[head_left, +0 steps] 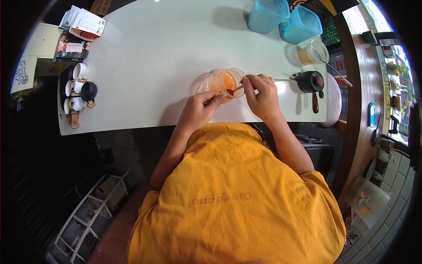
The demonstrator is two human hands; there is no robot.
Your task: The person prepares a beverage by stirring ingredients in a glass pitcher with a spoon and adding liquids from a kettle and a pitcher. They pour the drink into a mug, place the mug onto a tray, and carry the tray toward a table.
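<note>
Strong light enters through the window at right, blown out to white in places. The white tabletop is bright, with a glossy hotspot toward its right end and soft shadows left of the clear jar; the lower left is dim. Fisheye curvature bends the edges.

Tabletop: white, glossy, glare near right edge.
Ledge: brown wood, past right edge.
Window: bright, beyond ledge.
Wall: white tiles, off near right corner.
Rack: pale frame, off near left corner.
Floor: reddish brown, just beside rack.
</note>
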